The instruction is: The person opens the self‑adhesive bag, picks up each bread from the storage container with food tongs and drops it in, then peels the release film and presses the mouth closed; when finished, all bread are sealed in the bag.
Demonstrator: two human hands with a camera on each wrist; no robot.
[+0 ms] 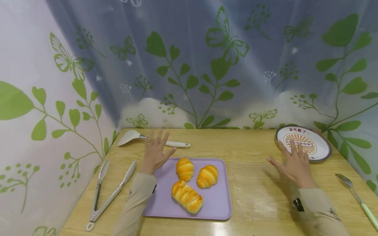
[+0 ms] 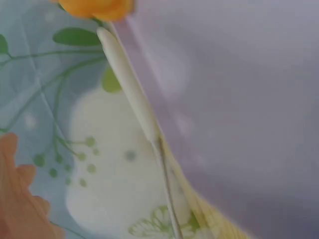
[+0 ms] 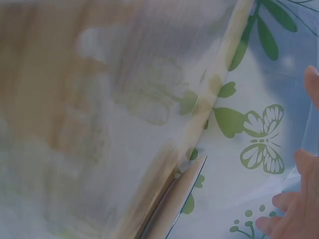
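Lilac tray [image 1: 215, 203] rests low at center frame on wooden desk [image 1: 254, 209], bearing striped roll [image 1: 185, 169], second roll [image 1: 207, 177] and braided loaf [image 1: 187, 198]. Left hand [image 1: 154, 156], fingers spread, grip holding nothing, extends over tray's upper left corner, across white-handled spatula [image 1: 177, 144]. Right hand [image 1: 296, 165], grip likewise empty, fingers splayed, hangs above desk at right of frame, fingertips overlapping edge of patterned plate [image 1: 320, 139] in head view; contact unclear. Tongs [image 1: 111, 197] lie spread at lower left, green-handled fork [image 1: 367, 212] at lower right.
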